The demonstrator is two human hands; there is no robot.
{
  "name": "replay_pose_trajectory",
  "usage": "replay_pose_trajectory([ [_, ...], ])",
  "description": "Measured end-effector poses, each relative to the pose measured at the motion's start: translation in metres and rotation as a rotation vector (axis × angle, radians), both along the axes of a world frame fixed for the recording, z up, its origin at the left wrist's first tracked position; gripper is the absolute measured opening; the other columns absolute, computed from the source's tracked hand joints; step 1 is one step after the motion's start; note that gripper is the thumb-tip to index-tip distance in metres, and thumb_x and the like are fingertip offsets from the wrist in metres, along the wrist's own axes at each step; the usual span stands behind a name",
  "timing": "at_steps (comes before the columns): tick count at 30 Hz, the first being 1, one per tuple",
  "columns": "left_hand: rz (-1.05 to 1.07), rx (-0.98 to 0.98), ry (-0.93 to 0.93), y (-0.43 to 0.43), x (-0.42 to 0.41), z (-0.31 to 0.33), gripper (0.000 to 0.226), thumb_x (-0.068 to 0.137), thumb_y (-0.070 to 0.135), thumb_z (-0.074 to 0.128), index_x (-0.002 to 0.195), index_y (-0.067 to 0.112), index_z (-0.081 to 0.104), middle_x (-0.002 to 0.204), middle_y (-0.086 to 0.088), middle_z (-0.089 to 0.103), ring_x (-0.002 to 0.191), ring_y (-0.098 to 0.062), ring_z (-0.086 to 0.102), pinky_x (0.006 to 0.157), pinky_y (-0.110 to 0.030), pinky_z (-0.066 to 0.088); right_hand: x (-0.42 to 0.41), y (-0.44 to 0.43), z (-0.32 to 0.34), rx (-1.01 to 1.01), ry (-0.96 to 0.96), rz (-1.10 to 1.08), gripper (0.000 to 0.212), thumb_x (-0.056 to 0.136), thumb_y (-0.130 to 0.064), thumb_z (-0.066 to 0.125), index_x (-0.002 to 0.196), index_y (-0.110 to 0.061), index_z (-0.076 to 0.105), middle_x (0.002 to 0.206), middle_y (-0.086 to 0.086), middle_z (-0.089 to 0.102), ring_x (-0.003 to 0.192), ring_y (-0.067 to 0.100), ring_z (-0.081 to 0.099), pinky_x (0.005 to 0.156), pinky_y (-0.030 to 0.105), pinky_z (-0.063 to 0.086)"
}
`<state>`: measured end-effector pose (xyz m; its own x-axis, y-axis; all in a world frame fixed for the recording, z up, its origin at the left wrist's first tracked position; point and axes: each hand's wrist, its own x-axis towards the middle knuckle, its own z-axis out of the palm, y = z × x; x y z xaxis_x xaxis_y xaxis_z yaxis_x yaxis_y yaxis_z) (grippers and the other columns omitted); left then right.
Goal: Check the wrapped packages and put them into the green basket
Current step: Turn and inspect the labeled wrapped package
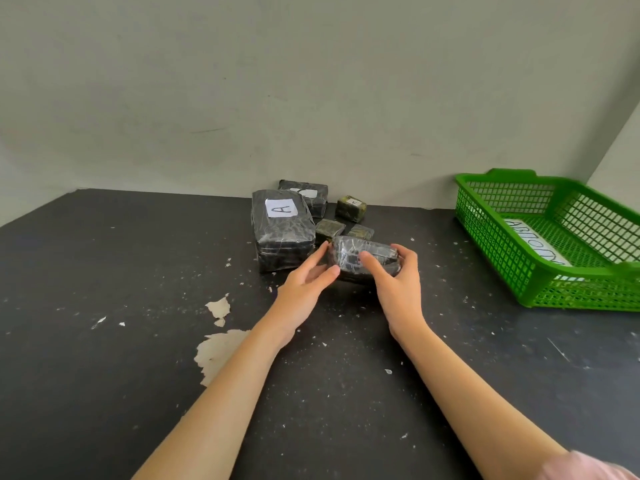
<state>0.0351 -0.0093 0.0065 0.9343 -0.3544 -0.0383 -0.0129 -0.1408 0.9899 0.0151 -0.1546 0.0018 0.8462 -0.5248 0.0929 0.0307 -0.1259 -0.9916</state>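
Observation:
A small black package wrapped in clear film (363, 256) sits in the middle of the dark table, held between both hands. My left hand (304, 284) grips its left end and my right hand (394, 282) wraps its right end. Just left of it stands a large black wrapped package with a white "A" label (282, 230). Behind lie another black labelled package (306, 195) and three small greenish wrapped packages (351, 207), (329, 228), (362, 233). The green basket (498, 251) stands at the right, holding only a white paper sheet.
The dark table top (138, 306) is worn, with pale peeled patches (216, 348) and white flecks. A pale wall runs close behind the packages and beside the basket.

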Motion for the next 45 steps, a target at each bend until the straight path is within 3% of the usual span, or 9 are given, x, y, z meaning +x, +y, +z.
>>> replay_pose_trajectory([
  [6,0.031,-0.064,-0.073,0.004,0.001,-0.004,0.050,0.095,0.020,0.051,0.134,0.047,0.037,0.111,0.026,0.055,0.115,0.001,0.050,0.077,0.002,0.040,0.009,0.012,0.004,-0.241,-0.033,-0.016,0.049,0.075,-0.048,0.071,0.116,-0.030,0.050,0.126,-0.004,0.047,0.105,0.006,0.046,0.084,0.023,0.042],
  [11,0.022,-0.055,-0.092,0.005,0.002,-0.008,0.051,0.096,0.019,0.050,0.137,0.045,0.035,0.130,0.013,0.051,0.124,-0.001,0.047,0.084,-0.002,0.041,0.014,0.017,0.001,-0.321,0.041,-0.051,0.047,0.076,-0.051,0.069,0.111,-0.025,0.052,0.124,-0.002,0.047,0.096,0.006,0.046,0.078,0.024,0.041],
  [15,0.043,-0.056,-0.121,0.004,0.002,-0.009,0.051,0.096,0.024,0.050,0.140,0.041,0.033,0.129,0.017,0.053,0.112,0.013,0.048,0.086,0.000,0.039,0.009,0.014,0.001,-0.177,-0.059,0.035,0.045,0.083,-0.039,0.066,0.123,-0.029,0.047,0.122,-0.010,0.050,0.104,0.000,0.050,0.085,0.015,0.041],
  [20,0.044,-0.067,-0.093,0.005,0.003,-0.009,0.050,0.097,0.022,0.048,0.140,0.040,0.032,0.124,0.016,0.058,0.111,0.009,0.052,0.076,0.005,0.038,0.005,0.005,-0.001,-0.070,-0.109,-0.001,0.035,0.091,-0.024,0.059,0.124,-0.021,0.047,0.101,-0.022,0.048,0.085,-0.023,0.045,0.065,-0.009,0.032],
  [24,0.047,-0.063,-0.091,0.005,0.002,-0.010,0.050,0.097,0.021,0.047,0.141,0.039,0.031,0.124,0.017,0.058,0.118,-0.001,0.052,0.078,0.005,0.037,0.007,0.005,-0.003,-0.091,-0.117,-0.031,0.033,0.090,-0.023,0.061,0.121,-0.020,0.051,0.107,-0.018,0.051,0.100,-0.007,0.047,0.071,-0.003,0.034],
  [29,0.075,-0.055,-0.082,0.005,0.005,-0.010,0.050,0.097,0.023,0.047,0.141,0.041,0.031,0.107,0.034,0.058,0.102,0.016,0.054,0.083,-0.003,0.036,0.009,0.005,-0.005,-0.067,-0.131,-0.022,0.029,0.092,-0.025,0.058,0.120,-0.022,0.051,0.113,-0.012,0.055,0.106,0.003,0.052,0.080,0.005,0.043],
  [34,0.080,-0.052,-0.084,0.006,0.006,-0.012,0.050,0.097,0.024,0.048,0.141,0.041,0.031,0.099,0.038,0.059,0.092,0.024,0.054,0.088,-0.011,0.031,0.009,0.002,-0.005,-0.070,-0.146,-0.026,0.024,0.095,-0.021,0.053,0.119,-0.020,0.053,0.110,-0.009,0.057,0.092,-0.008,0.052,0.068,0.000,0.040],
  [38,0.088,-0.056,-0.087,0.006,0.005,-0.011,0.050,0.097,0.024,0.047,0.140,0.041,0.031,0.094,0.041,0.061,0.095,0.022,0.054,0.083,-0.005,0.034,0.010,0.002,-0.004,0.015,-0.133,0.017,0.024,0.096,-0.019,0.049,0.119,-0.025,0.053,0.123,-0.001,0.060,0.111,0.010,0.057,0.092,0.030,0.051],
  [45,0.184,-0.105,-0.089,0.004,0.001,-0.005,0.047,0.094,0.028,0.052,0.138,0.039,0.039,0.130,0.015,0.056,0.106,-0.003,0.061,0.096,-0.027,0.025,0.005,0.000,0.001,0.034,-0.097,0.090,0.034,0.094,-0.021,0.052,0.127,-0.022,0.043,0.128,-0.008,0.055,0.107,0.005,0.053,0.092,0.021,0.043],
])
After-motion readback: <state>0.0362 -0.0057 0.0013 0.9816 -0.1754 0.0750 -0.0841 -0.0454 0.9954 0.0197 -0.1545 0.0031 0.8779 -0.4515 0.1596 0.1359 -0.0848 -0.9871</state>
